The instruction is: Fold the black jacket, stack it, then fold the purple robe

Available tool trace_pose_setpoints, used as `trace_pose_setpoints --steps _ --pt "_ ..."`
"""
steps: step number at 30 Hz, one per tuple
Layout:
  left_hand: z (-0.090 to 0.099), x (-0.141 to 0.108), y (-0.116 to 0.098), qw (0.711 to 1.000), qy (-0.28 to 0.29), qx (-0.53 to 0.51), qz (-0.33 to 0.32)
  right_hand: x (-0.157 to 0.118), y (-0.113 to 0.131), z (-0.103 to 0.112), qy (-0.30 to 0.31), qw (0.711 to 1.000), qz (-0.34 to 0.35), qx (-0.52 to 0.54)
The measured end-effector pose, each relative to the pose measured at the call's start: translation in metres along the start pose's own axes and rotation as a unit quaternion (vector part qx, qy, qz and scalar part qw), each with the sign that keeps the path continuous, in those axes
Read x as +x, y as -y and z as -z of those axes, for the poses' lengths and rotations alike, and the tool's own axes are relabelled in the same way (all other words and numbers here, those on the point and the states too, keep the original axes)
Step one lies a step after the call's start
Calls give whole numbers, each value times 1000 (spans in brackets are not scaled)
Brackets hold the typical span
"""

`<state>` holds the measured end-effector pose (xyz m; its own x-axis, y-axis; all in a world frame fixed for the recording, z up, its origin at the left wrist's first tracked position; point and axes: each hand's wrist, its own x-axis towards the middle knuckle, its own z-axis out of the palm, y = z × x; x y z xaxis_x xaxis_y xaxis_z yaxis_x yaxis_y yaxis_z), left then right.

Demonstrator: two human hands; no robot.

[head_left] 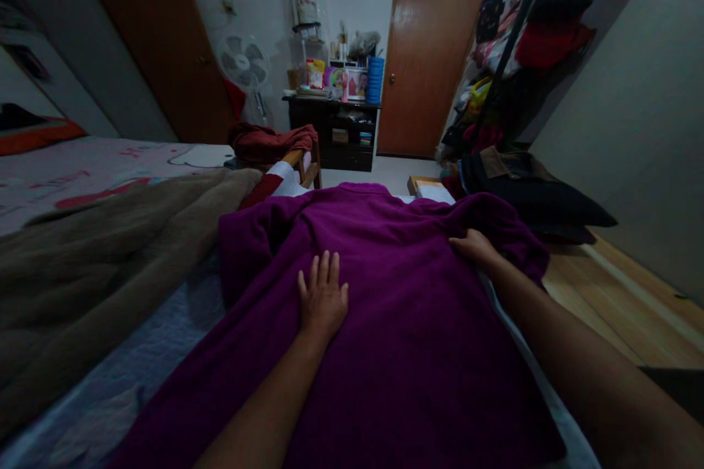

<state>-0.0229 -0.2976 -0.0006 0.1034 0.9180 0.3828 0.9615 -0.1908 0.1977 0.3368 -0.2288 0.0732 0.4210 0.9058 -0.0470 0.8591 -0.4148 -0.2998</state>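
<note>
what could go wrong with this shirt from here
Creases near the collar of the shirt might set if left unsmoothed. The left hand, flat on the cloth, could drag new wrinkles. The right sleeve, beside the dark pile, may catch there.

Bare forearms (pixel 269 396), bare left hand (pixel 323 302), bare right hand (pixel 477 246).
</note>
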Motion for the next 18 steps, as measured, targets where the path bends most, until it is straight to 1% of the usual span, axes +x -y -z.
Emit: trace_pose_setpoints --steps 2,4,7,10,12,15,18 --pt "0 0 0 997 15 -4 -71 -7 0 -2 -1 1000 15 -1" --pt "-1 0 1 992 52 -16 -110 -14 1 -2 -9 1000 26 -7" --pt "-4 -1 4 990 94 -22 -100 -23 -1 0 -37 998 29 -39" --pt "-4 -1 5 991 104 -21 -86 -28 -5 3 -71 992 29 -97" --pt "-3 -1 4 990 109 -21 -84 -31 -6 4 -63 992 21 -103" --pt "-3 -1 4 990 110 -24 -82 -38 -7 6 -29 998 0 -48" --pt "-4 -1 4 991 103 -27 -85 -52 -8 9 2 999 12 47"
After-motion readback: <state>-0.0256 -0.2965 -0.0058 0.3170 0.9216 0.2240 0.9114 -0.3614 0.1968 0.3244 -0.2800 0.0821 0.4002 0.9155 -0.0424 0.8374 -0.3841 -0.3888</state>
